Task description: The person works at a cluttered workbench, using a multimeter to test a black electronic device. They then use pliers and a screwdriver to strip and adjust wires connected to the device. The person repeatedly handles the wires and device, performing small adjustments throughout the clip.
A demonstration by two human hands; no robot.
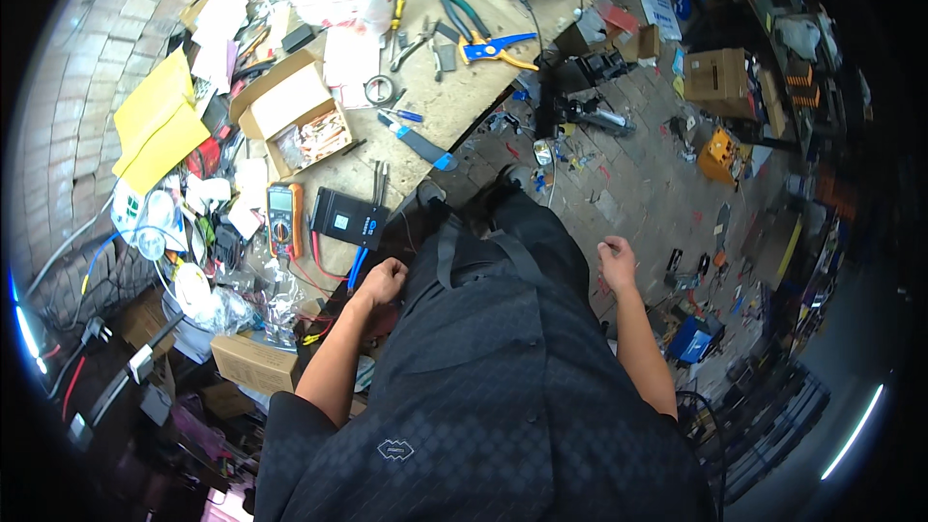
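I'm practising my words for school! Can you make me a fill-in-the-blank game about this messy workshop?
1. The hand nearer the black box is the person's ____ one.
2. Near that box run red and ____ cables.
3. The multimeter on the bench has a bright ____ edge.
4. The big sheet beside the brick wall is coloured ____.

Missing words: left; blue; orange; yellow.
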